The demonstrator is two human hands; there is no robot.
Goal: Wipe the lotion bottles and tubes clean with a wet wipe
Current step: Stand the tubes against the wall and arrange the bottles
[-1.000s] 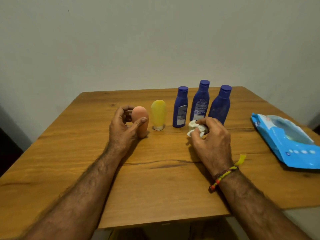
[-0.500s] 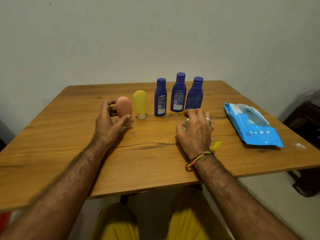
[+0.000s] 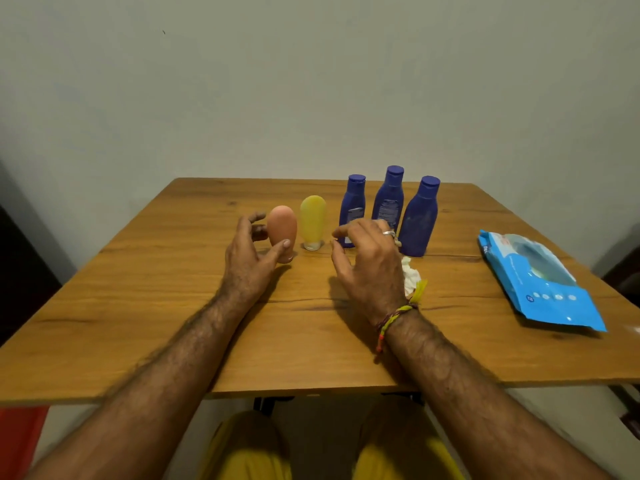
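I see a brown wooden bench (image 3: 173, 323) with dark grain lines and a long crack running across it. It stands against a plain pale wall (image 3: 311, 81). Something dark sits at the far left edge of the room, and something red (image 3: 17, 441) shows under the near left corner of the bench.

My left hand (image 3: 247, 261) is around the orange tube (image 3: 282, 232). The thumb touches its near side low down and the fingers curl behind it. The tube stands upright on its cap. Just to its right stands the yellow tube (image 3: 312, 220), also cap down.

Three blue bottles stand to the right of that: the left blue bottle (image 3: 352, 209), the middle blue bottle (image 3: 388, 197) a bit farther back, and the right blue bottle (image 3: 419, 220).

My right hand (image 3: 369, 265) hangs over the bench in front of the bottles. Its fingers are loose and spread, and it holds nothing. It has a ring and a string band at the wrist. The crumpled white wipe (image 3: 410, 277) lies on the bench just to the right of that hand.

The blue wipe pack (image 3: 540, 285) lies flat at the right side of the bench, well apart from the bottles.
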